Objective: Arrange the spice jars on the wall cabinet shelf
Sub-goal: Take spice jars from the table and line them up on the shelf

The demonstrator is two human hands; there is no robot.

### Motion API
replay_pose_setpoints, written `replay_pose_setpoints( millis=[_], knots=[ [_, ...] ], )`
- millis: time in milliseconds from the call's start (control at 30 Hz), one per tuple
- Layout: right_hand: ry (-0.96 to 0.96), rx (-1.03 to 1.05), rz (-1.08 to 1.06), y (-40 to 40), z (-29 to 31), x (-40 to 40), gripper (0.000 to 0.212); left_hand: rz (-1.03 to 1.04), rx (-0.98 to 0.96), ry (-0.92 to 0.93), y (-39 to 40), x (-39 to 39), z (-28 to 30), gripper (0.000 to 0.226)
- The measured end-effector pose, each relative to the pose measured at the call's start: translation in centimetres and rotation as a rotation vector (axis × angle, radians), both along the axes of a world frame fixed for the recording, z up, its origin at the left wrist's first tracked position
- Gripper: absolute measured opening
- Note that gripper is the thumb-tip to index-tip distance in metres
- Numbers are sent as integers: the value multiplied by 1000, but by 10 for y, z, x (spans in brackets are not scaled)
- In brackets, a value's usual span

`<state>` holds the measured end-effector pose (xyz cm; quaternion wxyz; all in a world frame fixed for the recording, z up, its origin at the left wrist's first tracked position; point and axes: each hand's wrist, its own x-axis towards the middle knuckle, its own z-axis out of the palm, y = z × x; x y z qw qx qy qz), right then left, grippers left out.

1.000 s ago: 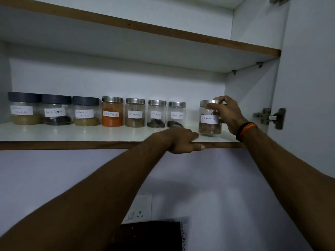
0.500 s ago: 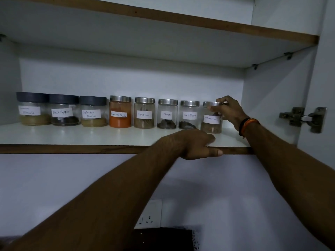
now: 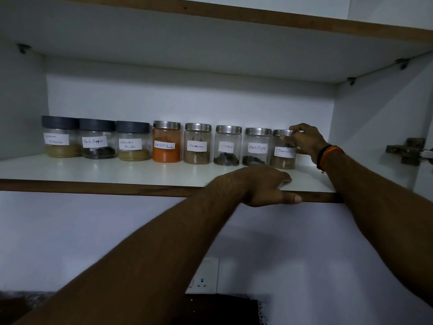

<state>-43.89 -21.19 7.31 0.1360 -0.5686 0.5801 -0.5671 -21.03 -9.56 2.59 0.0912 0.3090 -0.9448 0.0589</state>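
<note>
So that's eight spice jars on the shelf [image 3: 117, 171], three squat ones with dark lids [image 3: 60, 136] [image 3: 97, 138] [image 3: 133, 140] and five taller ones with steel lids [image 3: 166, 141] [image 3: 198, 143] [image 3: 228, 145] [image 3: 257, 147] [image 3: 282, 150], plus two hands [image 3: 260, 185] [image 3: 304, 139], one wall socket [image 3: 203, 275] and one door hinge [image 3: 408, 151].

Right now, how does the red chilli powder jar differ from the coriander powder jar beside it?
The red chilli powder jar has a shiny metal lid; the coriander powder jar has a dark matte lid. The chilli jar is nearly full of orange powder, while the coriander jar holds only a low layer of yellowish powder. The chilli jar looks narrower, the coriander jar wider. Both stand upright on the shelf, clear-walled, with handwritten white labels.
</note>
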Motion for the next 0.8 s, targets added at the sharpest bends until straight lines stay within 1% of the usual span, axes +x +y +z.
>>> replay_pose_setpoints(
  millis=[267, 400, 500, 567, 667, 800],
  knots=[
    [-31, -34, 20, 0, -6, 1, 45, 6, -3, 10, 1, 0, 1, 69],
    [-3, -107, -9, 9, -9, 6, 69, 11, -3, 6, 1, 1, 0, 68],
    [16, -188, -115, 18, -11, 8, 72, 10, -5, 10, 1, 1, -1, 69],
    [60, -216, -175, 25, -13, 9, 67, 9, -9, 16, 1, -1, -1, 69],
    [60, -269, -211, 38, -13, 17, 50, 13, -12, 28, -3, -1, -2, 68],
    [11, -286, -115, 77, -23, 31, 23, 21, -49, 13, -4, -1, -3, 68]
  ],
)
